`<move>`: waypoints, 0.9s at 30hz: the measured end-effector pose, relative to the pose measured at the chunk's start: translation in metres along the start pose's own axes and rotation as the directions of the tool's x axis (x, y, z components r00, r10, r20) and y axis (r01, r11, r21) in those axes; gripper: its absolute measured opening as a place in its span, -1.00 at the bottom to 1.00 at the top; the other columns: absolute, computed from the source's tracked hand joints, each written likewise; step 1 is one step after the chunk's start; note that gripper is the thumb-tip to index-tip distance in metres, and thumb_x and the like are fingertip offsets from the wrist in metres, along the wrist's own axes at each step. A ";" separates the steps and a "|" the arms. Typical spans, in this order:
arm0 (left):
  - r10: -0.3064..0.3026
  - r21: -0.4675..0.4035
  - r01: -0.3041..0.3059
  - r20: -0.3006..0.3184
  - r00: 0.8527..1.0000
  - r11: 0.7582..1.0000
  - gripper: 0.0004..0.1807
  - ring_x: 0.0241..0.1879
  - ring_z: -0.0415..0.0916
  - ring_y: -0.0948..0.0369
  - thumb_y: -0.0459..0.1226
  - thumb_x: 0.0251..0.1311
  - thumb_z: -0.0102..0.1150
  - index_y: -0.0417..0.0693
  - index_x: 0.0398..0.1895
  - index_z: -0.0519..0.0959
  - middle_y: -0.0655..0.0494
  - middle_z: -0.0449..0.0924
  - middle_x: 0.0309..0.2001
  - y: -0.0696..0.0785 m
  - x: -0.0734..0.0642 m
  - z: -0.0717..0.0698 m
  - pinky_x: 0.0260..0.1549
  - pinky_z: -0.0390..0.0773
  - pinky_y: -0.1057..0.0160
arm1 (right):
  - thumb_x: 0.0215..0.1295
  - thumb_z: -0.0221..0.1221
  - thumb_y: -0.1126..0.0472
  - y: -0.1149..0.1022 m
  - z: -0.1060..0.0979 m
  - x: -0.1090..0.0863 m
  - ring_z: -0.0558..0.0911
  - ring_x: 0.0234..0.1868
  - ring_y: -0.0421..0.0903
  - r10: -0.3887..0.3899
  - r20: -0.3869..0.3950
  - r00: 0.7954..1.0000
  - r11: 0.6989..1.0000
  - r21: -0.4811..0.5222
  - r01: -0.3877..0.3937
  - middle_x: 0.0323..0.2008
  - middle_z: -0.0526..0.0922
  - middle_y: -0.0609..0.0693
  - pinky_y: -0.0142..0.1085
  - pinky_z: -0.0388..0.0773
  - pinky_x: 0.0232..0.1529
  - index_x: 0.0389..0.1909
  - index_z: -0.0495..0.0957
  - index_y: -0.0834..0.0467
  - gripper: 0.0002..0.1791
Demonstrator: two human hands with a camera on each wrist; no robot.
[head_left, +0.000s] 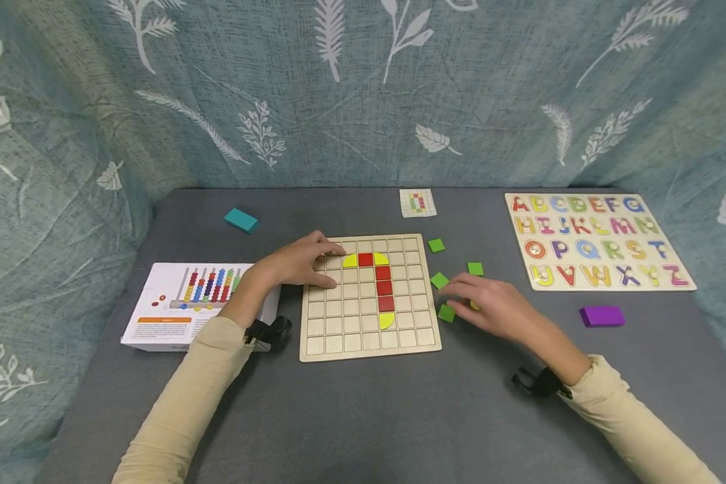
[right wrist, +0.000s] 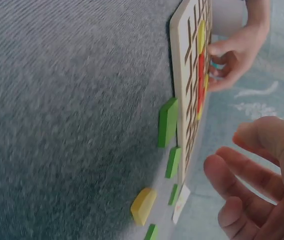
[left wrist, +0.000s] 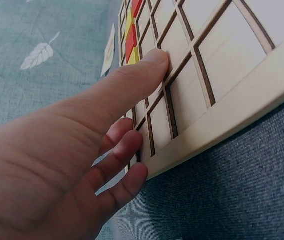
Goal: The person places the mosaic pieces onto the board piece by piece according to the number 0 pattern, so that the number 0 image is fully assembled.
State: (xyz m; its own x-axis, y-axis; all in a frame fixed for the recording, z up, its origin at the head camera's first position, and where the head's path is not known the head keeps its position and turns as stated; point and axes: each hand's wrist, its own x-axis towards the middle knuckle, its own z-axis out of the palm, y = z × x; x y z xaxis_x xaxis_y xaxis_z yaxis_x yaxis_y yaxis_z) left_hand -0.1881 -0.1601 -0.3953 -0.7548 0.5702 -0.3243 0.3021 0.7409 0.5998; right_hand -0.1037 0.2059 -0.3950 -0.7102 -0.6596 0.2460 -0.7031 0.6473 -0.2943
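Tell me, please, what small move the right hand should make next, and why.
Probably pinch the nearest green tile with the right hand: that hand is beside it and looks empty in its wrist view, the board shows only red tiles and yellow tiles, and the card, though small, seems to include green.

card (head_left: 418,203) behind board (head_left: 352,307), box (head_left: 175,316) left, tiles (head_left: 437,245) right
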 end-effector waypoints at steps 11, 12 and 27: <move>-0.002 0.019 0.002 -0.011 1.000 1.000 -0.31 -0.08 0.27 0.10 -0.12 0.16 0.36 0.04 0.36 0.37 -0.02 0.28 0.02 -0.001 0.001 0.001 -0.11 0.34 0.11 | 0.22 0.31 0.17 0.043 -0.008 0.004 0.58 -0.46 -0.14 0.147 0.039 0.988 0.983 -0.120 -0.141 -0.11 0.63 0.07 -0.30 0.39 -0.54 0.01 0.64 0.13 -0.67; 0.000 0.023 0.001 -0.012 1.000 1.000 -0.31 -0.08 0.27 0.10 -0.12 0.16 0.35 0.04 0.37 0.37 -0.02 0.28 0.02 -0.001 0.001 0.001 -0.11 0.34 0.11 | 0.21 0.31 0.15 0.048 -0.009 0.004 0.58 -0.46 -0.13 0.158 0.045 0.986 0.980 -0.132 -0.151 -0.10 0.62 0.08 -0.30 0.37 -0.57 0.01 0.64 0.13 -0.66; -0.002 0.015 0.002 -0.009 1.000 1.000 -0.31 -0.07 0.26 0.09 -0.14 0.15 0.36 0.02 0.36 0.37 -0.03 0.27 0.01 0.001 0.000 0.000 -0.10 0.32 0.11 | 0.27 0.28 0.06 0.078 -0.009 0.018 0.50 -0.30 -0.14 0.179 0.302 0.936 0.983 -0.098 -0.156 0.03 0.52 0.11 -0.19 0.43 -0.32 0.13 0.57 0.04 -0.58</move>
State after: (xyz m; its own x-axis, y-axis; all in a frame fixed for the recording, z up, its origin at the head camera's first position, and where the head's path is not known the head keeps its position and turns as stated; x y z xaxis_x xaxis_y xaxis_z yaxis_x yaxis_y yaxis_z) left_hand -0.1878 -0.1591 -0.3951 -0.7604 0.5656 -0.3191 0.3089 0.7473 0.5883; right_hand -0.1719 0.2477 -0.4055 -0.7802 -0.6172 -0.1012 -0.5837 0.7767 -0.2368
